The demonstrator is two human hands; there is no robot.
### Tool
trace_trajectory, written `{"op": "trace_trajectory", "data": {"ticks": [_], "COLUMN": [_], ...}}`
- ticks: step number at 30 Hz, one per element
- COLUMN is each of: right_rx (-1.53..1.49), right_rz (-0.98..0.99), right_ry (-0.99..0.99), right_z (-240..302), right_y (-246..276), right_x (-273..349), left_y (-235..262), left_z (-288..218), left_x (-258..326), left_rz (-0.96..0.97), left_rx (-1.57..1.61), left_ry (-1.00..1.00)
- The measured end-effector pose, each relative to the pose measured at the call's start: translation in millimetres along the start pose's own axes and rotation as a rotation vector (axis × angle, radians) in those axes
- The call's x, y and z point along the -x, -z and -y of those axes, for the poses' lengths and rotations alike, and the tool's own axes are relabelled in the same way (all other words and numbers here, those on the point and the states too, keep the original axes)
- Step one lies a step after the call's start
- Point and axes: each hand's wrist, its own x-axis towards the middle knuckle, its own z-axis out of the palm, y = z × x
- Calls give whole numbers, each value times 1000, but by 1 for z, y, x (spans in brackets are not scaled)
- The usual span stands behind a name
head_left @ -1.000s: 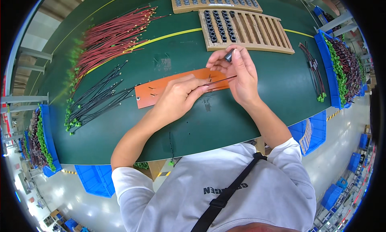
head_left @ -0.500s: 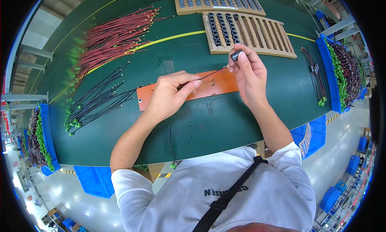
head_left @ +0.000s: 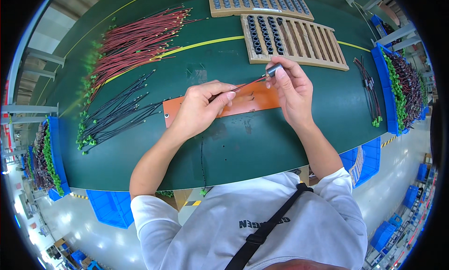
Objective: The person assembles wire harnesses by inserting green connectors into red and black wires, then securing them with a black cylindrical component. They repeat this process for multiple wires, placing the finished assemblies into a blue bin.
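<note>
Between thumb and fingers my right hand (head_left: 295,90) pinches a dark grey cylinder, apparently a ferrite core (head_left: 275,69). My left hand (head_left: 202,104) is closed on thin red and black wires (head_left: 250,83), which run up to the core's left end. Whether the wire tips sit inside the core or only touch it, I cannot tell. Both hands are over an orange board (head_left: 236,105) lying on the green table. Beyond the right hand, a cardboard tray (head_left: 299,62) holds rows of similar cores in its left slots.
Bundles of red wires (head_left: 140,40) and black wires (head_left: 117,113) with green connectors lie on the left. A second core tray (head_left: 262,10) stands farther back. Blue bins (head_left: 390,92) of wires hang at the right edge, beside a small bundle of cored cables (head_left: 369,92).
The core in my right hand has tilted slightly, and the wire ends are now right at its left end. My left hand keeps its hold on the wires.
</note>
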Motion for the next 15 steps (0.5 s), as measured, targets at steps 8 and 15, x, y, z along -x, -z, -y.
{"op": "trace_trajectory", "data": {"ticks": [8, 15], "right_rx": [89, 143], "right_rz": [66, 124], "right_ry": [-38, -173], "right_z": [-4, -4], "right_y": [-8, -19], "right_x": [5, 17], "left_y": [-5, -9], "left_z": [-8, -6], "left_x": [2, 1], "left_rz": [16, 71], "left_rx": [76, 231], "left_ry": [27, 38]}}
